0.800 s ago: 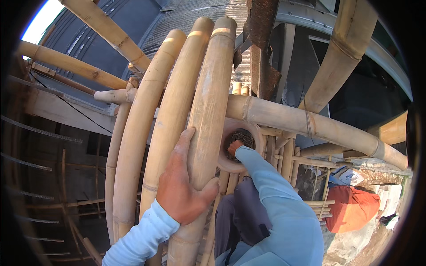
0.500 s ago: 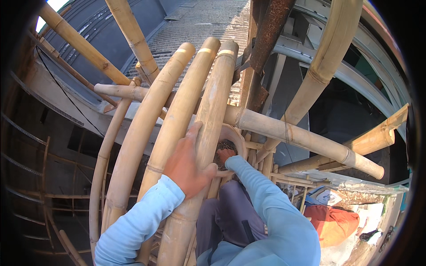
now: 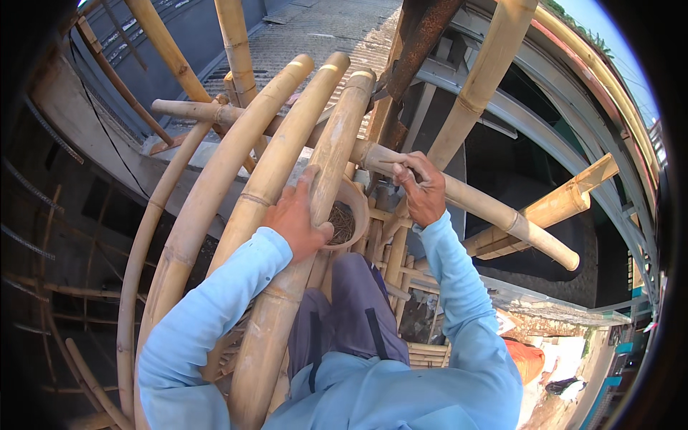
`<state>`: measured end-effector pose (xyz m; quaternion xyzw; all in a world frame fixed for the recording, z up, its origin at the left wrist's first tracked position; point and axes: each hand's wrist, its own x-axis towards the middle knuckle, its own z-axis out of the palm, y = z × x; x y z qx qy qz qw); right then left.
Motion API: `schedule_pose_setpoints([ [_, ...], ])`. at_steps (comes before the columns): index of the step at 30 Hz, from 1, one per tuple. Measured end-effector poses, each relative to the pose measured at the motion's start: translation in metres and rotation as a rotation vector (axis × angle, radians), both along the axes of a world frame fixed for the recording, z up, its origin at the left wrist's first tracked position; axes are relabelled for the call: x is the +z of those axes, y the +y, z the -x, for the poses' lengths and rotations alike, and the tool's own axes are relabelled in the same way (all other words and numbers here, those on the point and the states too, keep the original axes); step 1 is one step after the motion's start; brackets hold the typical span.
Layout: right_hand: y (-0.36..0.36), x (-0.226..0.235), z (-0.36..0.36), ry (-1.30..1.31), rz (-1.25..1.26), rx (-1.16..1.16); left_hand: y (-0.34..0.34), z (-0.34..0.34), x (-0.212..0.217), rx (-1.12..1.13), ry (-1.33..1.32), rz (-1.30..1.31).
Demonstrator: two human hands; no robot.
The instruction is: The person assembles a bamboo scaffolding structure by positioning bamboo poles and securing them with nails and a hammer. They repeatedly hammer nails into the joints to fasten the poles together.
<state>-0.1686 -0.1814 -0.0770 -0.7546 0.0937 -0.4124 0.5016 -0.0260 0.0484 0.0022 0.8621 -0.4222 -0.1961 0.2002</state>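
Three thick bamboo poles [image 3: 287, 161] run side by side away from us, their far parts crossing over a bamboo crossbar [image 3: 494, 208]. We see the left hand [image 3: 295, 221] resting on the right-hand pole [image 3: 340, 136] of the three, its fingers laid along the upper surface and its thumb spread wide from them. The right hand [image 3: 421, 190] appears in front of the crossbar, to the right of the poles, though we cannot tell whether it touches it; its thumb and fingers are pressed together at the tips, and anything pinched between them is too small for us to make out. Just beside the right-hand pole, between the two hands, we note a round tub [image 3: 360, 215] holding many thin, brownish pieces [image 3: 341, 226]. Beyond the pole ends we find a corrugated roof [image 3: 322, 36], and at lower right an orange cloth [image 3: 525, 360].
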Motion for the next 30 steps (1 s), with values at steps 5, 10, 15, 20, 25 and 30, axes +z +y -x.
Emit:
schedule_pose_setpoints([
  [5,-0.035,0.09,-0.084,0.077,0.043,-0.015,0.002,0.0,0.001,-0.007,-0.023,0.014],
  [10,-0.046,0.094,-0.152,0.285,0.359,-0.12,0.002,0.001,0.003,0.003,-0.029,0.008],
  [15,-0.052,0.076,-0.17,0.367,0.541,-0.228,0.0,0.001,0.001,0.003,-0.068,0.015],
  [20,-0.055,0.075,-0.171,0.406,0.369,-0.161,-0.044,-0.018,-0.002,-0.021,-0.29,0.028],
  [25,-0.059,0.076,-0.171,0.394,0.368,-0.168,-0.117,-0.058,-0.014,0.119,-0.254,0.119],
  [30,-0.061,0.083,-0.167,0.414,0.169,-0.031,-0.163,-0.084,-0.024,0.1,-0.206,0.463],
])
